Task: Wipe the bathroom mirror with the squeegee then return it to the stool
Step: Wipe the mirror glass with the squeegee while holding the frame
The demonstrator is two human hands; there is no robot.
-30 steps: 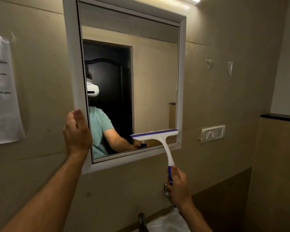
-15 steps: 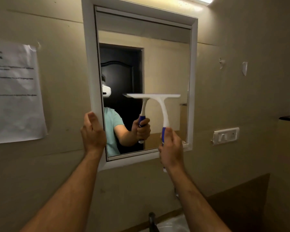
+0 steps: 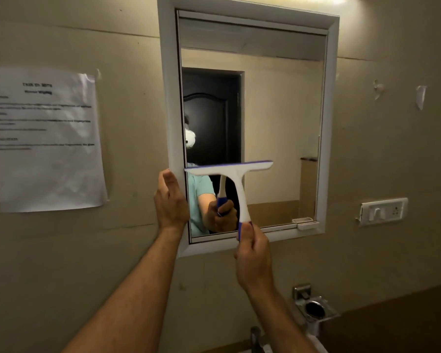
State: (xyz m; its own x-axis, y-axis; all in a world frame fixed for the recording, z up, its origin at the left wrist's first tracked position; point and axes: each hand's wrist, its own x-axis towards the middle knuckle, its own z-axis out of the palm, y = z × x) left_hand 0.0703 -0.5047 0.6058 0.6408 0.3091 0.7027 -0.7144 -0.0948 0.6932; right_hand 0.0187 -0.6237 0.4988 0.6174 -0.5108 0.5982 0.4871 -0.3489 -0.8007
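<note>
Gripping squeegee (image 3: 233,174) handle, right hand (image 3: 252,256) fingers wrapped tight, blade against mirror (image 3: 278,136) glass. Left hand (image 3: 169,202) flat, fingers extended, on mirror frame, holding nothing. Wall-mounted holder (image 3: 315,308) below.

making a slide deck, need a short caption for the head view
Right hand draws the squeegee across the mirror while the left hand steadies its frame.

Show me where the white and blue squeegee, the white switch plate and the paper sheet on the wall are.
White and blue plastic squeegee (image 3: 236,171): head view, on its white head.
White rectangular switch plate (image 3: 383,211): head view, on its face.
White paper sheet (image 3: 46,159): head view, on its lower blank area.
</note>
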